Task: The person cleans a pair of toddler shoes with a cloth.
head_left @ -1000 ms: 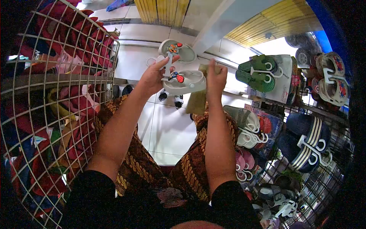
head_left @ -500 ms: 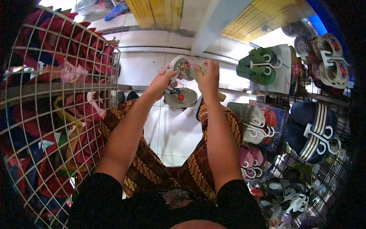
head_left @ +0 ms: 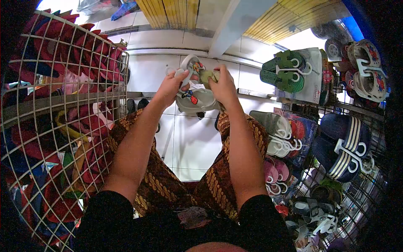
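A pair of pale grey children's clogs hangs on a white plastic hanger in front of me. The upper clog (head_left: 189,60) and the lower clog (head_left: 202,100) each carry a colourful cartoon decoration. My left hand (head_left: 172,87) grips the hanger (head_left: 185,80) at its middle, fingers closed. In my right hand (head_left: 223,87) a folded, pale olive cloth (head_left: 208,76) is pinched; it lies against or just beside the right side of the pair, and exact contact is hard to see.
On my left stands a white wire rack (head_left: 90,98) full of dark red footwear. To the right, green sandals (head_left: 289,71), navy striped slides (head_left: 344,143), decorated clogs (head_left: 369,71) and pink shoes (head_left: 277,171) hang on a dark grid. White floor tiles (head_left: 184,147) show between my knees.
The clogs have shifted slightly up and to the left with my left hand. My right hand has moved a little left, and the cloth now shows more fully between the hands.
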Demonstrator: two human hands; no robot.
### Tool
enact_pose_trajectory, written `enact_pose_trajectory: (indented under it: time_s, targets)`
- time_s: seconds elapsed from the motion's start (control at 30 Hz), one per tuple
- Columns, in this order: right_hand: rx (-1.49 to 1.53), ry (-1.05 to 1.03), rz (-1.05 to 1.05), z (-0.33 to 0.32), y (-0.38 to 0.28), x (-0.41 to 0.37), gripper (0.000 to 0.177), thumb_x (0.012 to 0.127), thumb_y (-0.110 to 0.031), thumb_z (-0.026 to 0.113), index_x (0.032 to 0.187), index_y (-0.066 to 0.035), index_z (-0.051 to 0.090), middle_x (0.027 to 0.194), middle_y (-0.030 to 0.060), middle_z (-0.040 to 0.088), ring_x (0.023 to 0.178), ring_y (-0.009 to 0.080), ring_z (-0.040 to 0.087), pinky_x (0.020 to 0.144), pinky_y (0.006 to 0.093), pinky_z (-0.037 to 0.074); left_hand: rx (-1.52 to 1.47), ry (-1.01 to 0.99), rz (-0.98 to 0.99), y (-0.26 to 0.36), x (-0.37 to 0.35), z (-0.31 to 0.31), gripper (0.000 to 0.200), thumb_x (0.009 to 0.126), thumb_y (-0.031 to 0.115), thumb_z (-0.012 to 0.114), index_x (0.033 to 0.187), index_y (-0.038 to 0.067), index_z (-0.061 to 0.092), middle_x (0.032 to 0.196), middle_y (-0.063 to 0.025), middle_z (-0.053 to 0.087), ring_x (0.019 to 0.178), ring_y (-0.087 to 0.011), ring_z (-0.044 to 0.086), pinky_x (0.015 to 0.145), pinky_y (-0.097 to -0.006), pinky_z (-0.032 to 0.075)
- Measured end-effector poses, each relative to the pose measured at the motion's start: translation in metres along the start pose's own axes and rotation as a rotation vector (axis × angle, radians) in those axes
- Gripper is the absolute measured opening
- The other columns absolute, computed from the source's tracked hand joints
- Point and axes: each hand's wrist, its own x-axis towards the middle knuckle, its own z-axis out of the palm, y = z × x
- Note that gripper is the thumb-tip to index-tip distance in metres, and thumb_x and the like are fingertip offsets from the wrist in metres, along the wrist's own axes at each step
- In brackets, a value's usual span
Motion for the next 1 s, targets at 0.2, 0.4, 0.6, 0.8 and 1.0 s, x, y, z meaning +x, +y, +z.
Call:
enact_pose_trajectory:
  time_s: [0.2, 0.4, 0.6, 0.8, 1.0]
  targets:
    - [0.006, -0.047, 0.109, -0.012, -0.019, 0.0, 0.03, 0.081, -0.021, 0.072, 0.103, -0.001, 0.065, 0.094, 0.0196, 0.069, 0.09, 0.0364, 0.067, 0.081, 0.0419, 0.051, 0.035, 0.046, 0.034, 0.005, -0.003, 0.012, 0.028, 0.099, 0.021, 0.055, 0.121, 0.004, 0.05, 0.097, -0.0071, 0.07, 0.061, -0.0072, 0.042, 0.057, -0.0217, 0.038]
    - [-0.075, -0.059, 0.104, -0.007, -0.013, 0.004, 0.034, 0.08, -0.023, 0.071, 0.106, -0.002, 0.064, 0.098, 0.0211, 0.069, 0.095, 0.0386, 0.066, 0.082, 0.0429, 0.051, 0.188, 0.047, 0.106, -0.009, 0.01, 0.006, 0.032, 0.1, 0.019, 0.054, 0.128, 0.005, 0.048, 0.093, -0.0048, 0.069, 0.061, -0.0049, 0.041, 0.055, -0.0207, 0.037]
    - [-0.056, -0.074, 0.142, -0.005, -0.015, 0.009, 0.035, 0.079, -0.023, 0.07, 0.108, -0.004, 0.064, 0.099, 0.0212, 0.069, 0.096, 0.0387, 0.066, 0.083, 0.0427, 0.051, 0.251, -0.11, 0.194, -0.004, 0.017, -0.001, 0.036, 0.101, 0.02, 0.054, 0.134, 0.009, 0.05, 0.09, -0.0022, 0.069, 0.062, -0.0028, 0.042, 0.052, -0.0188, 0.036]
    - [0.122, -0.184, 0.177, -0.008, -0.015, 0.023, 0.041, 0.079, -0.03, 0.073, 0.109, -0.003, 0.066, 0.106, 0.021, 0.068, 0.098, 0.0393, 0.065, 0.087, 0.0472, 0.051, 0.279, 0.063, 0.124, 0.011, 0.019, 0.004, 0.036, 0.101, 0.02, 0.053, 0.136, 0.012, 0.05, 0.091, -0.0019, 0.071, 0.061, -0.0028, 0.043, 0.054, -0.0177, 0.037]
    - [-0.008, 0.093, 0.35, 0.001, 0.005, 0.035, 0.039, 0.081, -0.032, 0.07, 0.112, -0.008, 0.066, 0.106, 0.0203, 0.069, 0.099, 0.0392, 0.066, 0.088, 0.0475, 0.051, 0.362, 0.072, 0.293, 0.006, 0.034, 0.002, 0.043, 0.099, 0.02, 0.055, 0.141, 0.013, 0.047, 0.093, -0.0025, 0.071, 0.06, -0.0035, 0.047, 0.056, -0.0185, 0.04]
